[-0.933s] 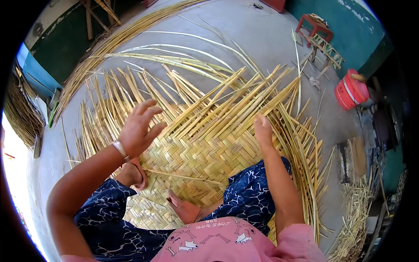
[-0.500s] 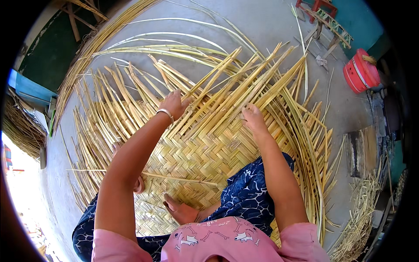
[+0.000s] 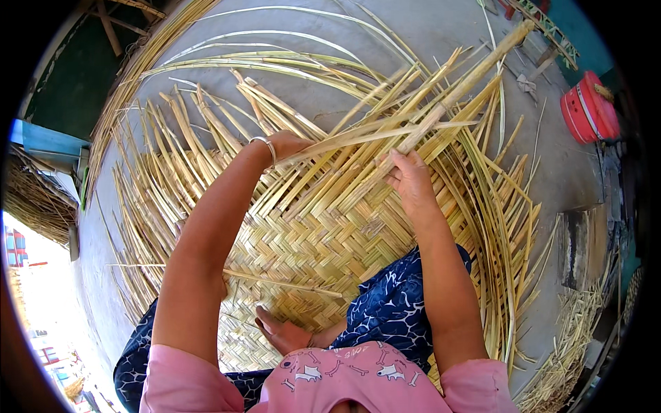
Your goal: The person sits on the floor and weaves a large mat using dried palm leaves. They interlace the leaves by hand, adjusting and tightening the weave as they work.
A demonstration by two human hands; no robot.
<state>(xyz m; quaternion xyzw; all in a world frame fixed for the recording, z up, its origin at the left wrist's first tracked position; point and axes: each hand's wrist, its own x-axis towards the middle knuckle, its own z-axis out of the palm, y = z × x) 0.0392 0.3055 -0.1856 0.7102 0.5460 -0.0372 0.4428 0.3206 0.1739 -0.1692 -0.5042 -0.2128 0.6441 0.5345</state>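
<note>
Under me lies a woven mat (image 3: 317, 241) of split cane in a zigzag weave, its loose strip ends fanning out at the far side. My left hand (image 3: 288, 146), with a pale bangle at the wrist, is closed on a cane strip (image 3: 358, 138) that reaches to the right above the weave. My right hand (image 3: 413, 180) pinches a wider cane strip (image 3: 475, 79), which is raised and slants toward the far right. The two strips cross just beyond my right hand. The left fingertips are partly hidden.
My bare foot (image 3: 282, 334) rests on the mat. Long loose strips (image 3: 268, 58) curve across the grey floor beyond it. A red bucket (image 3: 589, 109) stands at the far right, with a wooden board (image 3: 582, 248) and a heap of straw scraps (image 3: 568, 344) nearer.
My right hand has taken hold of a wide strip and lifted it. My left hand has closed on another strip, raising it across the loose ends. The view has shifted slightly.
</note>
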